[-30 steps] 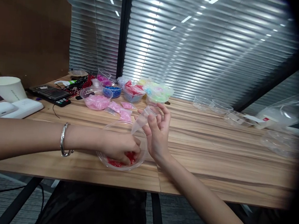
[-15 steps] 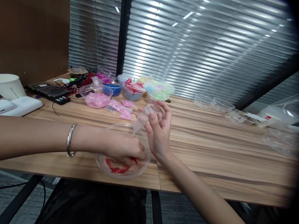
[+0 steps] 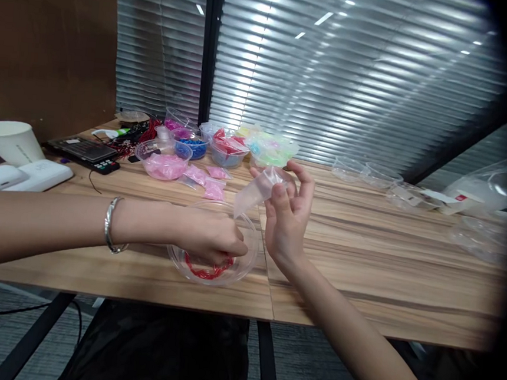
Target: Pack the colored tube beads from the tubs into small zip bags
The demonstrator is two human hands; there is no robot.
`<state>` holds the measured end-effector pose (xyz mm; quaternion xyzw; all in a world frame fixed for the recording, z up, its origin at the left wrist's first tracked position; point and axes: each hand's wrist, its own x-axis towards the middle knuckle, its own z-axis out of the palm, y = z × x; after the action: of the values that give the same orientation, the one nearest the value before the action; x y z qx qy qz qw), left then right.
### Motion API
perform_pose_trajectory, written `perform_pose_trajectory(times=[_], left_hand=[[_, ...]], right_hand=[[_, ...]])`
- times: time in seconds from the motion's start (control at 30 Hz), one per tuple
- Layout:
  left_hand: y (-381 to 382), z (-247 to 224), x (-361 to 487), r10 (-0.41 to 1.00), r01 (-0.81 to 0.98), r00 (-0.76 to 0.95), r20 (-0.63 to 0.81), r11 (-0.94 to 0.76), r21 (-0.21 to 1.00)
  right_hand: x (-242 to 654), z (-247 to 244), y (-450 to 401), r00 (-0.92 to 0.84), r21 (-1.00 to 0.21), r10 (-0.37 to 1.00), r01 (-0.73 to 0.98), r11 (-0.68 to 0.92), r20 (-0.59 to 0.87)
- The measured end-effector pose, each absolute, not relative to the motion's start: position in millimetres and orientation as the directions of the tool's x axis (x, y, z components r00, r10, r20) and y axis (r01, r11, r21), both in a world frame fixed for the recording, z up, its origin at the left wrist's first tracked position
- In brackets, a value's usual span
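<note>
A round clear plastic bowl [image 3: 248, 254] stands near the table's front edge, with red strands [image 3: 206, 273] lying in its bottom. My left hand [image 3: 214, 237] reaches into it from the left, fingers curled down over the red strands; its fingertips are hidden, so what they pinch cannot be made out. To the right of the bowl my right hand [image 3: 289, 217] is raised, palm turned up, holding a small translucent bag [image 3: 256, 191] between thumb and fingers. The bag slants down toward the bowl's back rim.
Behind the bowl lie small pink packets [image 3: 213, 190] and a bowl of pink material [image 3: 165, 166]. Bowls with blue, red and green contents line the back. Clear containers [image 3: 381, 176] stand at the right. A paper cup [image 3: 11, 142] and white device [image 3: 41, 176] are at left.
My right hand has moved right, away from the bowl, with the bag, which now shows more of its length. My left hand is still in the bowl, its fingers curled more tightly.
</note>
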<state>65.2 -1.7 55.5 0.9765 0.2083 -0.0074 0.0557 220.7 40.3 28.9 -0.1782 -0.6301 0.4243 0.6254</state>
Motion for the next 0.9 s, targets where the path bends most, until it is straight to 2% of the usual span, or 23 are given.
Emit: perform_pose_trajectory(times=[0.17,0.33,0.43,0.73,0.8,0.9], left_hand=[[-7.8,68.3,48.7,0.463,0.465,0.884,-0.064,-0.857,0.222],[-16.0,83.2,27.5,0.703,0.671,0.711,0.024,-0.689,0.275],[-18.7,90.8,12.7,0.781,0.726,0.616,0.098,-0.612,0.313],[-19.2,127.7,7.0,0.849,0.749,0.352,0.394,-0.508,0.425],[-18.8,132.1,14.7,0.843,0.74,0.34,0.417,-0.513,0.434],[-16.4,132.7,25.4,0.843,0.72,0.386,0.375,-0.529,0.449]], right_hand=[[222.3,28.6,42.7,-0.181,-0.752,0.733,-0.238,0.614,0.656],[221.2,28.9,41.8,-0.263,-0.754,0.707,-0.253,0.605,0.656],[221.9,31.2,40.9,-0.374,-0.796,0.703,-0.246,0.554,0.605],[220.8,28.6,41.5,-0.543,-0.848,0.66,-0.233,0.476,0.52],[219.8,27.4,41.3,-0.57,-0.856,0.65,-0.224,0.465,0.503],[219.1,26.9,41.4,-0.62,-0.87,0.624,-0.225,0.438,0.475]])
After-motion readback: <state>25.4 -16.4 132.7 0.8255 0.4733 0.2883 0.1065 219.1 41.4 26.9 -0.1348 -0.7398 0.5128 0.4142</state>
